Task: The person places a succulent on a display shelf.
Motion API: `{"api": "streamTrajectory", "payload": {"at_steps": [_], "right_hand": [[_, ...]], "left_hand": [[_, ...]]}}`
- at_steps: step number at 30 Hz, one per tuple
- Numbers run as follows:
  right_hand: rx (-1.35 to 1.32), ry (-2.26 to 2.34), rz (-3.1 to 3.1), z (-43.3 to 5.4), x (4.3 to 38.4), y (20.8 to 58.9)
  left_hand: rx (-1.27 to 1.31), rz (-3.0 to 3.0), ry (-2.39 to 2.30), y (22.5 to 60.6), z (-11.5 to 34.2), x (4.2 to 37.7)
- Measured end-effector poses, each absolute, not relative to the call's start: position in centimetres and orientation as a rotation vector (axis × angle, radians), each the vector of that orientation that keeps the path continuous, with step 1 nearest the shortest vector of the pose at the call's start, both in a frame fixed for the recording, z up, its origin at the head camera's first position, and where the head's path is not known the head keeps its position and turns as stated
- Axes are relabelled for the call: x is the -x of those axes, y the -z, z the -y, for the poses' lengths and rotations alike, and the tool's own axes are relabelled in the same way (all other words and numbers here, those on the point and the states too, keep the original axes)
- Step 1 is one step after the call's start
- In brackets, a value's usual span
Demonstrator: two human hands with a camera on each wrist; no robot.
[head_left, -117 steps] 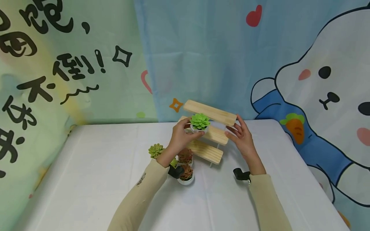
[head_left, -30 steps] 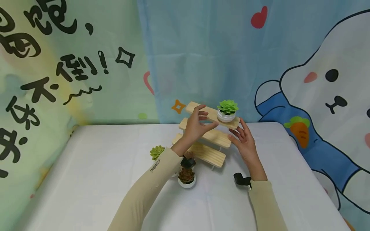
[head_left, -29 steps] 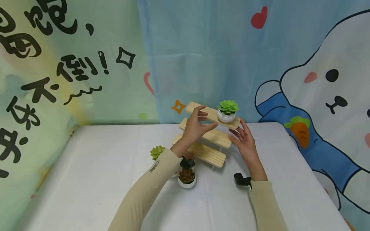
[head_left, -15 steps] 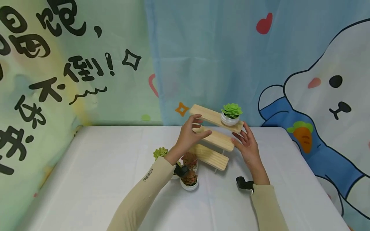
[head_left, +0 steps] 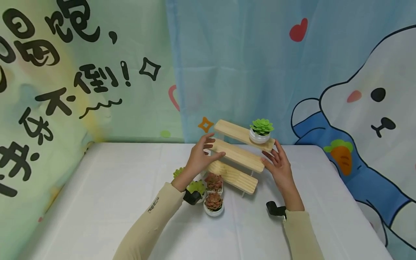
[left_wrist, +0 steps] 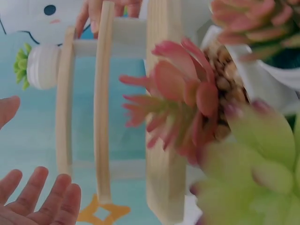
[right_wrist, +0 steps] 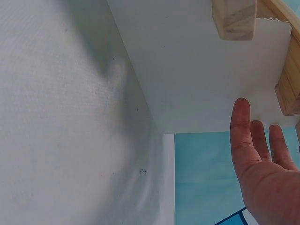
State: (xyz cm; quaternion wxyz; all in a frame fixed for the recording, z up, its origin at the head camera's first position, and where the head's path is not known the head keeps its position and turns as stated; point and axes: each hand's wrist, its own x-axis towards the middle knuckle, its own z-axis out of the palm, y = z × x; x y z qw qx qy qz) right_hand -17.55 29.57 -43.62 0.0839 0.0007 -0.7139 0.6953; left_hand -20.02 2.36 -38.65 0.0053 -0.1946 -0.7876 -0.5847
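A three-tier wooden shelf (head_left: 238, 156) with white side panels (right_wrist: 211, 79) stands on the table. On the right end of its top board sits a bright green potted succulent (head_left: 261, 130). My left hand (head_left: 199, 156) is at the shelf's left side, thumb and fingers spread apart and nothing held. In the left wrist view, those fingers (left_wrist: 35, 201) extend beside the boards. My right hand (head_left: 278, 168) is at the shelf's right end, its fairly straight fingers (right_wrist: 241, 122) against or right beside the side panel.
In front of the shelf's left part cluster two reddish succulents (head_left: 213, 202) and two yellow-green ones (head_left: 196, 186), partly hidden by my left wrist. They stand on the white-covered table (head_left: 253, 231). A printed curtain (head_left: 234, 65) hangs behind the table.
Earlier my left hand held the bright green succulent before the shelf; it then came to stand on the top board. The left hand has since drawn back leftward. My right hand stayed at the shelf's end.
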Motion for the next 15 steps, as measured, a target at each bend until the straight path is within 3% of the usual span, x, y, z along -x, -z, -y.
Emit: {"api": "streamTrajectory", "payload": {"at_steps": [15], "right_hand": [[-0.021,-2.130,2.070,-29.5,17.6,44.0]], "left_hand": [[0.621,2.455,1.765,40.1,1.6,19.5]]}}
